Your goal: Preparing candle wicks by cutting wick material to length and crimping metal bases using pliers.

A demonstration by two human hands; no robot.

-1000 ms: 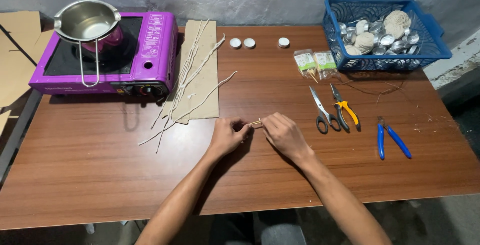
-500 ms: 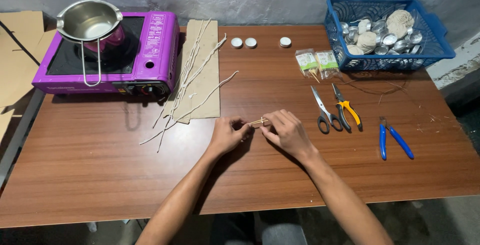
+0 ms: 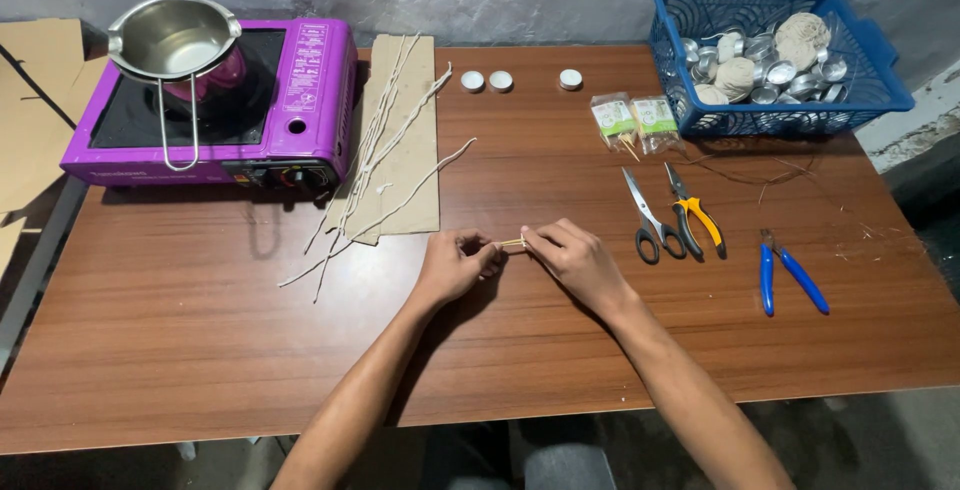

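Sticks (image 3: 512, 243) now level between hands

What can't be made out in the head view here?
- Small pale stick: mostly covered by the left hand and right hand; too small to identify.
- Pot contents: not discernible.
- Small packets: contents too small.
- Basket: top edge cut off.

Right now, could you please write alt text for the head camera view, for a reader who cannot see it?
A person's left hand and right hand pinch a small thin stick between them over a wooden table. Scissors and pliers lie to the right; a purple stove stands far left.
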